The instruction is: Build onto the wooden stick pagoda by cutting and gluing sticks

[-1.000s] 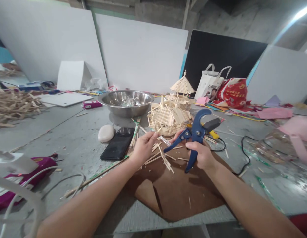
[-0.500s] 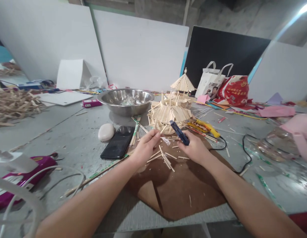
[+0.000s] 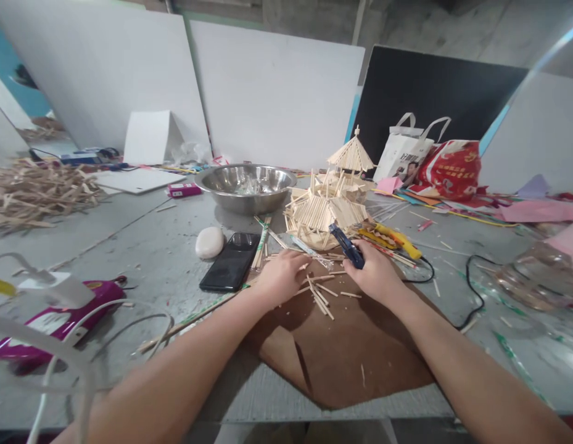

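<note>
My left hand (image 3: 287,275) is low over loose wooden sticks (image 3: 319,297) on a brown board (image 3: 360,351). Its fingers are bent downward and a little apart, and I see no stick between them; the fingertips are partly hidden. In my right hand (image 3: 372,269) is a dark blue hand tool (image 3: 346,245), its narrow end pointing up and left. Just beyond both hands stands a model pavilion (image 3: 329,213) built of thin wooden sticks, with a pointed roof (image 3: 353,154) at its back. A clear plastic wrapper (image 3: 319,254) lies between the hands and the model.
A black phone (image 3: 230,262) and a white rounded case (image 3: 210,243) lie left. Behind them is a steel basin (image 3: 247,191). A yellow-handled corded tool (image 3: 395,239) lies right of the model, near a clear jug (image 3: 531,277). A purple power strip (image 3: 78,317) with cables is at left.
My left hand has dropped from a raised pinch on a short stick to the loose sticks; that stick no longer shows. My right hand keeps the blue tool. The view has shifted slightly left.
</note>
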The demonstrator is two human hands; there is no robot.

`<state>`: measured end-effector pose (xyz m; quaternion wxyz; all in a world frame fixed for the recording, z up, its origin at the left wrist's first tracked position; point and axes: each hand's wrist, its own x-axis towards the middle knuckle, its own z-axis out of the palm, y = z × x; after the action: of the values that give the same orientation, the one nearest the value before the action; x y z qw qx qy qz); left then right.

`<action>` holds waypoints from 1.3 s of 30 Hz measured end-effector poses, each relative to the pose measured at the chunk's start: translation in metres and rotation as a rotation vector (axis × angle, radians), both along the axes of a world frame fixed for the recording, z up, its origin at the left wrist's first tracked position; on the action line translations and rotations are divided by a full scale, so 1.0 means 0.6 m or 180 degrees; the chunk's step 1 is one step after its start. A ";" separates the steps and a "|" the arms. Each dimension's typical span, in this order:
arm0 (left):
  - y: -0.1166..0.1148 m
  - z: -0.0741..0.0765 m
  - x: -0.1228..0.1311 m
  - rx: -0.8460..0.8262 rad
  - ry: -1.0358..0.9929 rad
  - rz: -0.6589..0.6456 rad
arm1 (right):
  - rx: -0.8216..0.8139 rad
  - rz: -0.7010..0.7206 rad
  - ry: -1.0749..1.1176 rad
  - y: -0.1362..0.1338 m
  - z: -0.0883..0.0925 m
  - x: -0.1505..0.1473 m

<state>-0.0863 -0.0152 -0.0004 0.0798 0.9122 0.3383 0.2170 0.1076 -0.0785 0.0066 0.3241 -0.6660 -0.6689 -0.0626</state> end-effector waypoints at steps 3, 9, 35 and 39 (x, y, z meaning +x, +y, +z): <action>0.031 0.020 -0.033 0.0509 0.0226 0.0750 | 0.0048 0.0017 -0.0078 0.001 -0.003 0.001; 0.077 0.044 -0.091 0.0361 0.1109 0.1817 | 0.0104 0.0068 -0.0164 0.001 -0.006 0.004; 0.028 0.057 -0.085 -0.0384 0.2355 0.0829 | -0.1447 0.0083 -0.1320 0.009 -0.020 0.014; 0.031 0.049 -0.085 -0.0318 0.2305 0.0795 | -0.1494 0.0113 -0.1500 0.011 -0.028 0.015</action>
<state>-0.1370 0.0032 0.0292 -0.0274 0.8766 0.4631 -0.1280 0.1165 -0.0719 -0.0099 -0.0007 -0.6780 -0.7331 -0.0534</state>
